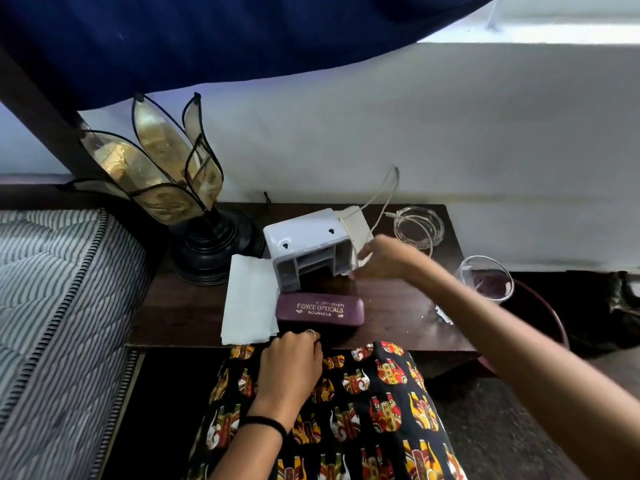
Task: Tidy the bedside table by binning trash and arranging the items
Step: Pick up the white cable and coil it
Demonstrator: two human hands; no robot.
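On the dark wooden bedside table lies a white plastic organiser, tipped on its side with its compartments facing me. My right hand grips a white paper-like piece at the organiser's right end. A white cable loops up behind it. In front of the organiser sits a maroon spectacle case printed "Prince Opticals". A folded white paper lies to the case's left. My left hand rests at the table's front edge with its fingers curled, near the case and the paper; nothing shows in its grip.
A petal-shaped lamp on a black base stands at the table's back left. A glass ashtray sits at back right, a glass tumbler at the right edge. A small scrap lies near the right front. A striped mattress is left, a round bin right.
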